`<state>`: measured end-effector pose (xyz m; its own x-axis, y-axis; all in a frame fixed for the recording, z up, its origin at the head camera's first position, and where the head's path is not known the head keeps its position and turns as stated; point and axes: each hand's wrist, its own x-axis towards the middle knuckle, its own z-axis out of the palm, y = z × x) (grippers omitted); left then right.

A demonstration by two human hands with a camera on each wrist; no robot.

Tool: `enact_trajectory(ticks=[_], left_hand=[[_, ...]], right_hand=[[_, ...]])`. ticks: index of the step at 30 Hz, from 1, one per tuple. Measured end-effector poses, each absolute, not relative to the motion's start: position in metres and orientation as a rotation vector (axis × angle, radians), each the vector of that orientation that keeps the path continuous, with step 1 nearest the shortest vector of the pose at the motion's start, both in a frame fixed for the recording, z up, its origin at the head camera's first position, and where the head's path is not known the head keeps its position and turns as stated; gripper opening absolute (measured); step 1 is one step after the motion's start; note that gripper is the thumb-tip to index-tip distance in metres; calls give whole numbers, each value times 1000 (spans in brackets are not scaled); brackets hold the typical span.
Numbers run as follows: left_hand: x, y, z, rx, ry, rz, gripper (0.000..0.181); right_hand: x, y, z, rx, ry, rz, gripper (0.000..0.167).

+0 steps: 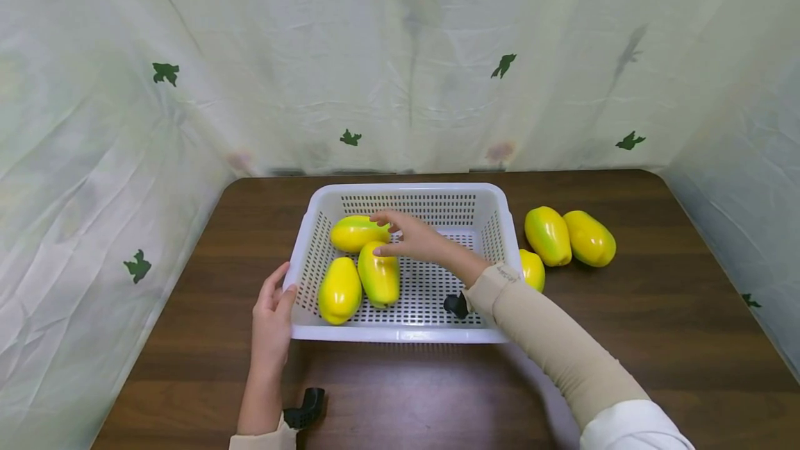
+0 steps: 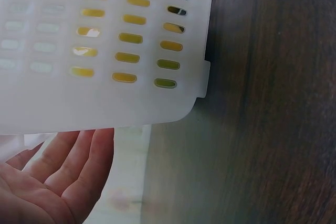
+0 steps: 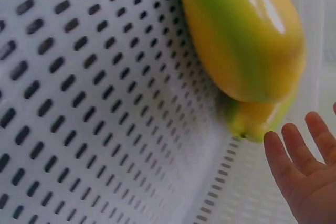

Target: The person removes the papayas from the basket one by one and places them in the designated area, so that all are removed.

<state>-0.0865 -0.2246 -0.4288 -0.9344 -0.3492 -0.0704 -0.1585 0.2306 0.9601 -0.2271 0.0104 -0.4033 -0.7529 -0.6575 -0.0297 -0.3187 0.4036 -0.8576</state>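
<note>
A white plastic basket (image 1: 400,334) with slotted walls stands on the table, with three yellow-green papayas in its left half. One papaya (image 1: 355,234) lies at the back, another (image 1: 340,290) at the front left, and a third (image 1: 379,276) beside them. My left hand (image 1: 273,314) holds the basket's left rim, thumb at the top edge; the rim hides its fingertips in the left wrist view. Over the papayas, my right hand (image 1: 412,238) has its fingers spread and grips nothing. Its fingers (image 3: 299,148) appear apart from the fruit in the right wrist view.
Right of the basket lie two papayas, one (image 1: 548,236) against the other (image 1: 589,239). Another papaya (image 1: 532,269) is partly hidden by the right sleeve. The brown wooden table (image 1: 187,339) is bordered by a pale curtain (image 1: 406,89) with green leaf shapes.
</note>
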Motion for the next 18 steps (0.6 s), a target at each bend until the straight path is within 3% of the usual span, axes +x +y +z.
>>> enact_trajectory(ticks=[18], left_hand=[[-85,-224,-429,471,-2310,-1800,43]], right_hand=[[-224,5,-422,-856,2299,-940,72]])
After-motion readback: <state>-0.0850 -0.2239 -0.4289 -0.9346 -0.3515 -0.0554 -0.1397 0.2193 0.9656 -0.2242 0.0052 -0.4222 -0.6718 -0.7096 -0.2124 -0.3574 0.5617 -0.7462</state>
